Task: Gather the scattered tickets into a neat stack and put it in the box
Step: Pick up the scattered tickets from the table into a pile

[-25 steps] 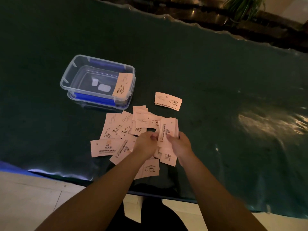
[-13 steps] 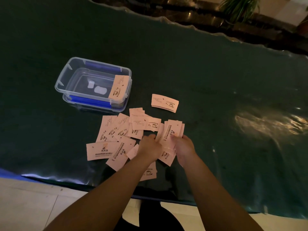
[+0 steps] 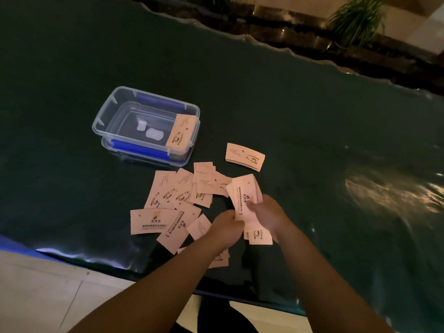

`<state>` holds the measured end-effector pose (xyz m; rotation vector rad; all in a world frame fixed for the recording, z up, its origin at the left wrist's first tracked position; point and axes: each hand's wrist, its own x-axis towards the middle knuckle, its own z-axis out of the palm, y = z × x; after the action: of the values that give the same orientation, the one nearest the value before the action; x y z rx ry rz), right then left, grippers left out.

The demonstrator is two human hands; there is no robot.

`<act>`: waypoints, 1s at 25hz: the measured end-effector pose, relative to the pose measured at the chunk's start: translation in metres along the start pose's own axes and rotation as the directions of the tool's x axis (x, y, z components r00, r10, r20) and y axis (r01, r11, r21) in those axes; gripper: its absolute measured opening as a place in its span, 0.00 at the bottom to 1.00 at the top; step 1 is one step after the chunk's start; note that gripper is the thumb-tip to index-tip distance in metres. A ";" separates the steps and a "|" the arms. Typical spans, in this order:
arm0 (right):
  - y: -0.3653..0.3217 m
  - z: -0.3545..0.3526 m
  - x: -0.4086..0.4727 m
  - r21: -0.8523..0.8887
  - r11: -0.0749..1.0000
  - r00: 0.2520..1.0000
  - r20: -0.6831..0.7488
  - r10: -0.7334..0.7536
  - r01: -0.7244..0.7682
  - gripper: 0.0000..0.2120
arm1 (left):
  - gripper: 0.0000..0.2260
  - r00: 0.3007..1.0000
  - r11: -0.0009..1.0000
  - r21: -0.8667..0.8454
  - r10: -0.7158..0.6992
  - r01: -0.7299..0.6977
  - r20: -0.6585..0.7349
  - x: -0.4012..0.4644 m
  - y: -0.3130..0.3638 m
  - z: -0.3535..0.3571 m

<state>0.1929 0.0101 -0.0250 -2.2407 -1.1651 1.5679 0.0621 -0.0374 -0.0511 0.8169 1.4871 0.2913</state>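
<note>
Both our hands pinch fanned stack (image 3: 243, 197) above desk (image 3: 312, 116): left hand (image 3: 227, 228) at its lower edge, right hand (image 3: 266, 213) w/ thumb on top. Loose tickets (image 3: 173, 191) partly hidden under our arms. One ticket (image 3: 180, 131) leans on box (image 3: 144, 126) rim. Print too dim to read.

Ticket (image 3: 217, 259) half hidden under left forearm (image 3: 192, 267)

Bundle of tickets (image 3: 243, 195) in two-handed grip. Loose tickets (image 3: 179, 195) spread left of grip on tabletop (image 3: 312, 116). Small stack (image 3: 244, 156) just beyond. Box (image 3: 146, 126) far-left; one ticket (image 3: 180, 131) inside.
</note>
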 end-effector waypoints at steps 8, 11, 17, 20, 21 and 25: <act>-0.067 0.016 0.028 -0.483 0.784 0.920 0.193 -0.340 0.391 0.19 | 0.01 0.963 0.918 -0.369 -0.217 0.146 -0.159 0.001 0.020 -0.024; -0.080 0.025 0.036 -0.545 0.728 0.909 0.257 -0.328 0.417 0.24 | 0.06 0.957 0.885 -0.454 -0.216 0.108 -0.192 0.001 0.023 -0.033; -0.078 0.036 0.036 -0.560 0.743 0.929 0.255 -0.268 0.368 0.26 | 0.15 0.930 0.809 -0.583 -0.266 0.073 -0.252 0.002 0.033 -0.044; -0.072 0.035 0.035 -0.582 0.732 0.935 0.221 -0.278 0.355 0.26 | 0.18 0.935 0.803 -0.589 -0.273 0.092 -0.227 0.001 0.035 -0.044; -0.070 0.034 0.035 -0.550 0.761 0.939 0.219 -0.266 0.344 0.27 | 0.19 0.937 0.805 -0.584 -0.275 0.102 -0.216 0.000 0.036 -0.045; -0.057 0.030 0.033 -0.429 0.834 0.930 0.266 -0.252 0.349 0.15 | 0.22 0.952 0.809 -0.582 -0.237 0.083 -0.194 -0.005 0.040 -0.044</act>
<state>0.1432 0.0626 -0.0315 -2.0270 -2.0408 1.5256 0.0323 0.0008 -0.0166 0.1658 1.5790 0.6982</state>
